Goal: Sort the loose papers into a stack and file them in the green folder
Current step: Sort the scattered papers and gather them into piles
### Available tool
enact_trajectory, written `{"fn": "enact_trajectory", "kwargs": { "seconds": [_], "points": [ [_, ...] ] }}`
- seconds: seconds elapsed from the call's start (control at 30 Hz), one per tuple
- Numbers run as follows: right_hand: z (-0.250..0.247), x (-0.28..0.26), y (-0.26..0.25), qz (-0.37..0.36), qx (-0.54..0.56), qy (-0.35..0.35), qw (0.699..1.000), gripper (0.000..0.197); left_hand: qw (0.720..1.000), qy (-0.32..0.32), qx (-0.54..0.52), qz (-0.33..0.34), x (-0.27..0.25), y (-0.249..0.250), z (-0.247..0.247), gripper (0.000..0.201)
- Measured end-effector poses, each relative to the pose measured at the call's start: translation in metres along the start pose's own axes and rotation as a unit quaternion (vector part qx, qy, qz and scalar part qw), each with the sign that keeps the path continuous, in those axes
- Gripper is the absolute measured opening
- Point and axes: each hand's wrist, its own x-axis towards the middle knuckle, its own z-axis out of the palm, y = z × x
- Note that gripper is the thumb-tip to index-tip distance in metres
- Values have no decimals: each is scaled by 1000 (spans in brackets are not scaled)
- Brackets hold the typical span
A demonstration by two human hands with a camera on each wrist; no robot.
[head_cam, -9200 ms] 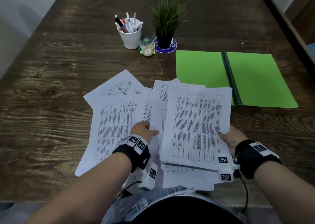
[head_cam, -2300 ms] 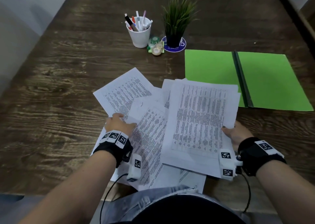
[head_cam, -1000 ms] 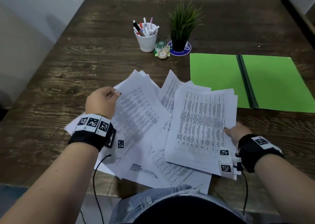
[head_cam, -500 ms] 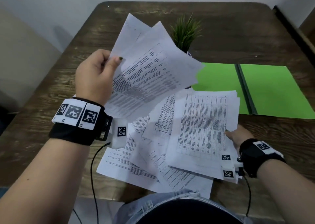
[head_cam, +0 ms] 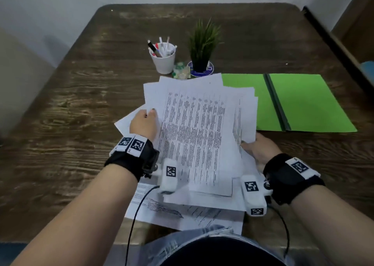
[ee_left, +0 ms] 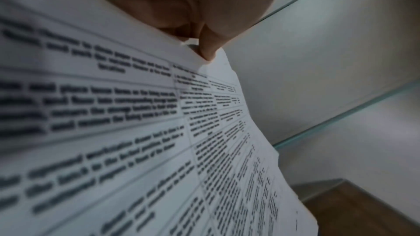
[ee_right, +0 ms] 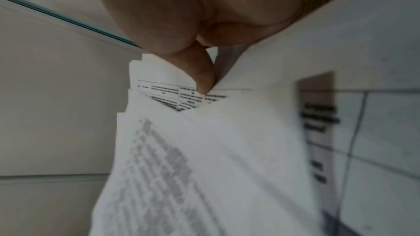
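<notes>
Papers point(head_cam: 194, 136) in both hands' grip, seemingly above loose sheets point(head_cam: 162, 209).

Matt paper sheets point(head_cam: 194, 128); rough wood table point(head_cam: 81, 108).

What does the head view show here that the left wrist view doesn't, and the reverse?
Head only: the open green folder, pen cup, plant, the right hand holding the bundle's right edge, and loose sheets left on the table.
Left wrist only: the close-up pinch, fingers under the sheet edge.
Both: the left hand gripping the printed papers.
</notes>
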Motion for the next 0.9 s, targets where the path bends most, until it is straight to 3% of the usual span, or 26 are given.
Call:
{"fn": "enact_trajectory", "kwargs": {
  "seconds": [0.17, 0.3, 0.5, 0.6, 0.63, 0.7, 0.73, 0.83, 0.9],
  "points": [
    [10, -5, 2, 28, 88, -38, 995, 26, 998, -55, 28, 25, -12, -10, 19, 39],
    [12, -5, 6, 52, 130, -38, 989, 41, 995, -44, 73, 45, -13, -18, 22, 35],
    [14, -6, 10, 41, 123, -29, 991, 45, 997, -29, 65, 11, -4, -34, 21, 43],
    [14, -6, 13, 58, 147, -43, 986, 42, 999, -34, 8, 28, -5, -38, 26, 21],
    [15, -6, 13, 61, 143, -41, 987, 41, 999, -28, -25, 31, -8, -39, 26, 23],
    [17, -5, 16, 62, 134, -35, 988, 41, 995, -14, -87, 55, -13, -40, 28, 52],
    [18, -5, 17, 64, 131, -32, 989, 40, 993, -12, -95, 66, -13, -40, 29, 58],
    [19, -6, 19, 67, 146, -47, 986, 30, 995, -17, -61, 76, -19, -36, 31, 53],
    [20, -6, 22, 66, 156, -53, 984, 31, 997, -7, -58, 48, -18, -38, 34, 52]
  ]
}}
